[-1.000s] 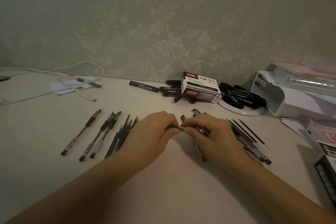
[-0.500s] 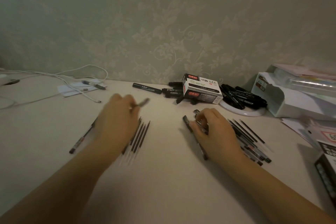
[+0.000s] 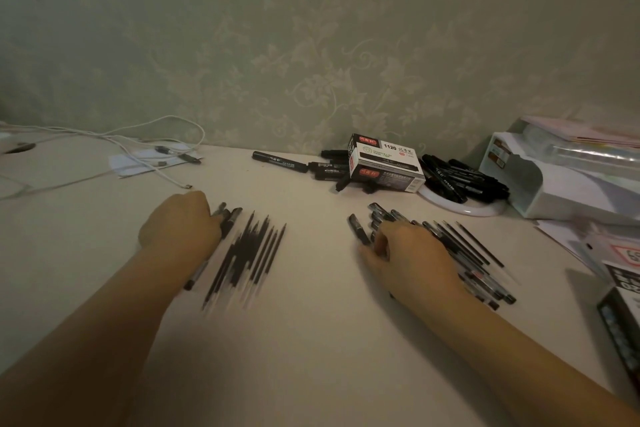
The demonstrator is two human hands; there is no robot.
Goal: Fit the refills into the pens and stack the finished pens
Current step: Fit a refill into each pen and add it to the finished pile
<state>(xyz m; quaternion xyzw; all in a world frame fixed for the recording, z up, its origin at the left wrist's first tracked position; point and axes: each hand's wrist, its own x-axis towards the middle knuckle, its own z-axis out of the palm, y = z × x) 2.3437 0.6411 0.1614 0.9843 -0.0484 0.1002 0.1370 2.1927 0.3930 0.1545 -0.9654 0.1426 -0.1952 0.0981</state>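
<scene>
Refills (image 3: 247, 251) lie left on the table (image 3: 311, 340), pens (image 3: 460, 253) right; box (image 3: 384, 163) and markers (image 3: 464, 178) behind, at the wall.

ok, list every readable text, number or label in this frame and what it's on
"1120": top of the marker box, clear; the characters beside it are too small to read.
"1120": seems printed on the loose marker, blurred.
Red labels on the box: unreadable.
Boxes at right edge: print cropped, unreadable.
White organizer stickers: too small.

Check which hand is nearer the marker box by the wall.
Right. The right hand lies just in front of the marker box, slightly to its right; the left hand is far off to its left.
</scene>
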